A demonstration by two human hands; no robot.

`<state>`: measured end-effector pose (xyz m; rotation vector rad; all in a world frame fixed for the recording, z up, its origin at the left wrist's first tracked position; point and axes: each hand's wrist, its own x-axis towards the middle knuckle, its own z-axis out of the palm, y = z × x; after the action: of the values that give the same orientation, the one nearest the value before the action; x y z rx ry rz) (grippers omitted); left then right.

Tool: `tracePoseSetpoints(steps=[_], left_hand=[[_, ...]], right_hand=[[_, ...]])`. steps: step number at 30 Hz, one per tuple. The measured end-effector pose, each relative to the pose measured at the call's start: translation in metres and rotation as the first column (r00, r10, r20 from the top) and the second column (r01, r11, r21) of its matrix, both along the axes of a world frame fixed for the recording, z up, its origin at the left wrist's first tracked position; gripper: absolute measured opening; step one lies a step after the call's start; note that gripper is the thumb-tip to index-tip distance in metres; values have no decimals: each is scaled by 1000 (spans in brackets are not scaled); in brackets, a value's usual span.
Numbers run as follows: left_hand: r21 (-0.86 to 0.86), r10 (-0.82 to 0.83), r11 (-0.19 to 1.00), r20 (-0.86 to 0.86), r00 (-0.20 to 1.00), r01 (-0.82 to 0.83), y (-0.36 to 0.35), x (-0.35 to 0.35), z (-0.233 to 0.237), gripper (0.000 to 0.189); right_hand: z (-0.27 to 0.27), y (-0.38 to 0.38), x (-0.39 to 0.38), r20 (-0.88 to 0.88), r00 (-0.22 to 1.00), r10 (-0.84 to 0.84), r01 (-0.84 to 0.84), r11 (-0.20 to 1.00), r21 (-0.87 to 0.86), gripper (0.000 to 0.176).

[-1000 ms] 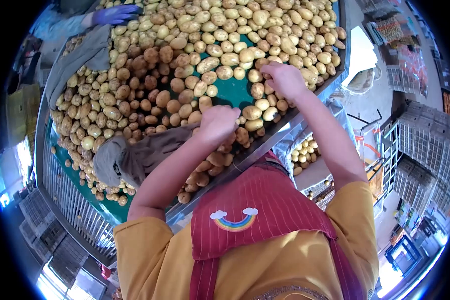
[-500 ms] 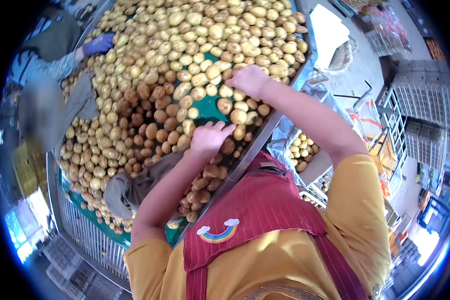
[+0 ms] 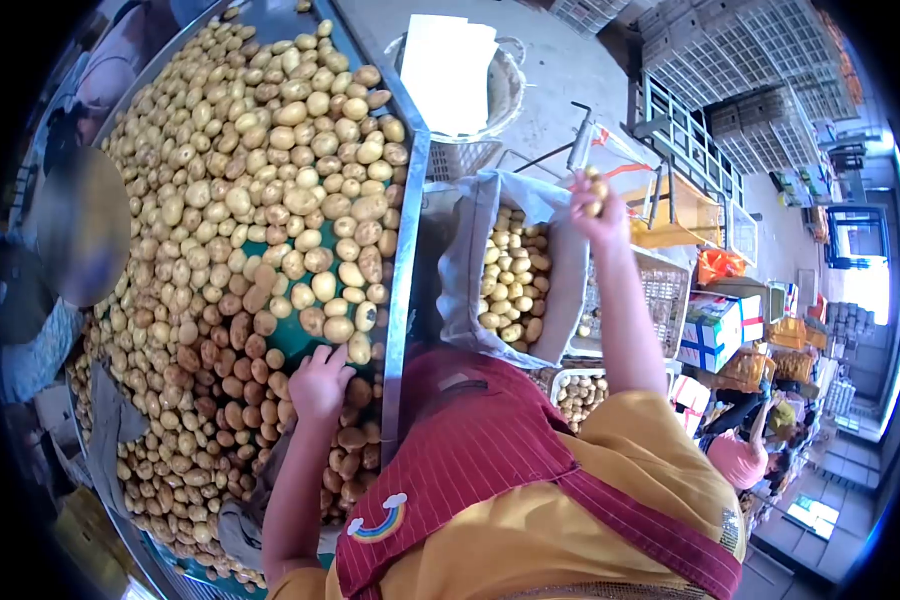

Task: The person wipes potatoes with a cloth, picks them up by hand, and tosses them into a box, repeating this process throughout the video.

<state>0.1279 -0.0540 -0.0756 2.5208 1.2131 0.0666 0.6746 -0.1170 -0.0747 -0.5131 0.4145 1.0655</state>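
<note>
Potatoes (image 3: 225, 200) lie heaped over a green-surfaced table with a metal rim (image 3: 407, 230). Among the pale ones is a patch of darker brown potatoes (image 3: 242, 375). My left hand (image 3: 320, 385) rests low over the table, fingers loosely apart beside the potatoes at the edge of a bare green patch (image 3: 290, 335). Raised past the table's right side, my right hand (image 3: 598, 215) is closed around small potatoes (image 3: 594, 207). Below and left of it stands a cloth-lined crate (image 3: 457, 270) with pale potatoes (image 3: 515, 280) inside.
Another crate of small potatoes (image 3: 582, 400) stands near my apron. A basket (image 3: 507, 90) with white sheets is beyond the table corner. Stacked crates (image 3: 760, 130), a trolley frame (image 3: 660, 125) and boxes (image 3: 710, 325) line the right. A co-worker (image 3: 40, 330) is across the table.
My right hand has lifted from the heap and swung right, past the rim, with potatoes in it. My left hand stays over the table. The view has turned to the right.
</note>
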Motion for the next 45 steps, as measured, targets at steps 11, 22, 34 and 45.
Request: tracePoseSetpoints(steps=[11, 22, 34, 45], left_hand=[[-48, 181, 983, 235, 955, -175, 1, 11, -6, 23], [-443, 368, 872, 317, 874, -206, 10, -10, 10, 28], [-222, 423, 897, 681, 597, -383, 18, 56, 63, 31], [-75, 279, 952, 609, 743, -296, 23, 96, 55, 31]], right_hand=[[28, 65, -68, 765, 224, 603, 1, 785, -620, 28], [-14, 120, -333, 87, -995, -57, -104, 617, -780, 15], [18, 93, -361, -94, 502, 860, -845, 511, 159, 36], [31, 33, -227, -312, 788, 531, -423, 834, 354, 32]])
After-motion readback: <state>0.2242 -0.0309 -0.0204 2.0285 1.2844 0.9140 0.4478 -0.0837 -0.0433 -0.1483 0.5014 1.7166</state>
